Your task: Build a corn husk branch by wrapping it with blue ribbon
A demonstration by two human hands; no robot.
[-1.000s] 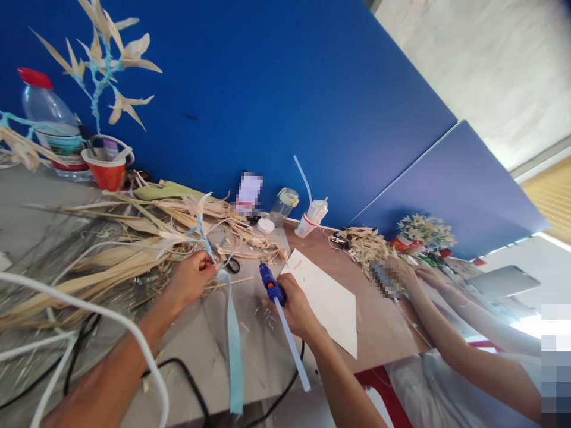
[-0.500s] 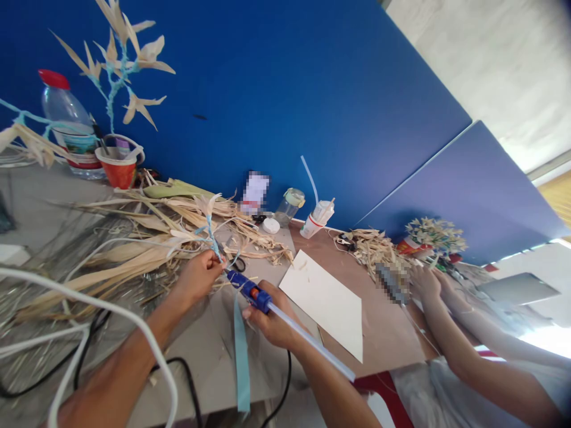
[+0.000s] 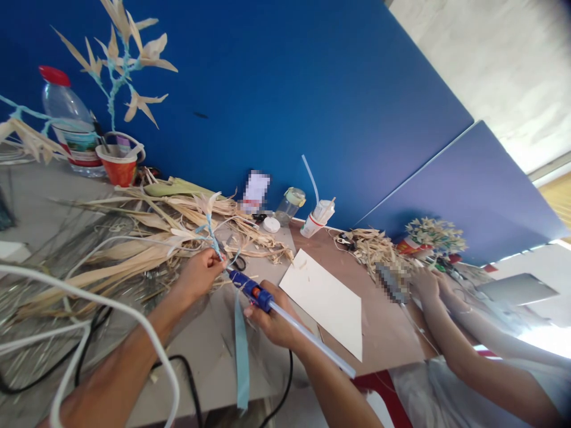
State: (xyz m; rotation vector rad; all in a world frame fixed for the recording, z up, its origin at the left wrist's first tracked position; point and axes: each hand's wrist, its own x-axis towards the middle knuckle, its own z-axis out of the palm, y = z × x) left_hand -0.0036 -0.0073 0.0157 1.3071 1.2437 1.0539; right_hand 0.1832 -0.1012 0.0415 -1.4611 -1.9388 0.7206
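My right hand is wrapped round a blue hot glue gun, with a long clear glue stick poking out of its back. The gun's nozzle points at the fingertips of my left hand. Those fingers pinch the blue-wrapped stem of a corn-husk flower, whose pale petals stand above them. From near the nozzle a light blue paper strip hangs down past the table's front edge. Just behind my left fingers lies a black scissors handle, partly covered.
Dried corn husks cover the table at left, crossed by a looping white cable. A white board lies right of my hands. Behind stand a glass jar and paper cups. Another person's hands work at far right.
Both hands, the glue gun and the flower hold nearly the same place. The view has shifted very slightly.
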